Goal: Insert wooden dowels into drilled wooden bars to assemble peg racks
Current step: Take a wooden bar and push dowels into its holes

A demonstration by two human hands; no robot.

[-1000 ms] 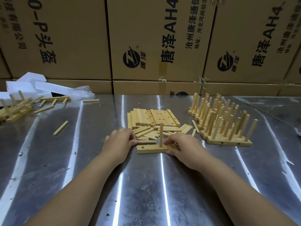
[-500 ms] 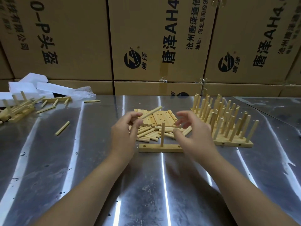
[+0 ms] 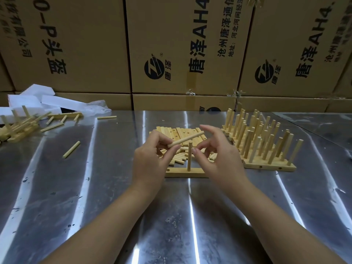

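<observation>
A drilled wooden bar lies flat on the steel table in front of me, with one dowel standing upright in its middle hole. My left hand pinches a loose dowel at its left end, held slanted above the bar. My right hand hovers just right of it, fingers spread and relaxed, holding nothing; its fingertips are near the dowel's right end. Behind the bar lie a heap of loose dowels and a stack of drilled bars.
Several finished peg racks stand packed together at the right. More racks and stray dowels lie at the far left beside white foam pieces. A single dowel lies left of centre. Cardboard boxes wall the back.
My left hand picked a dowel from the heap and lifted it above the bar. My right hand let go of the bar and rose beside the dowel.
</observation>
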